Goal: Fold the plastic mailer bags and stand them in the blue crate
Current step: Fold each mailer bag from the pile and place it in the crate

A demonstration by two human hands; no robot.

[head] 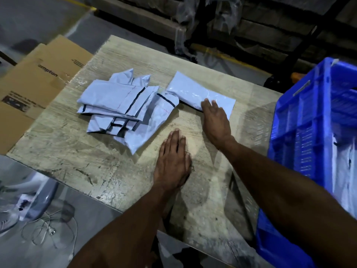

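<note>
A loose pile of several grey plastic mailer bags (pixel 123 105) lies on the worn wooden table (pixel 73 151), left of centre. One separate grey mailer bag (pixel 193 89) lies flat to the pile's right. My right hand (pixel 214 117) rests with its fingers on that bag's near right end, pressing it down. My left hand (pixel 173 161) lies flat, palm down, on the bare table just in front of the pile, holding nothing. The blue crate (pixel 309 120) stands at the table's right edge, with pale bags showing inside its near part.
Flattened cardboard boxes (pixel 38 78) lie beside the table's left edge. A grey object and loose cables (pixel 48 229) sit on the floor at lower left. Dark shelving with wrapped goods (pixel 251 26) stands behind the table.
</note>
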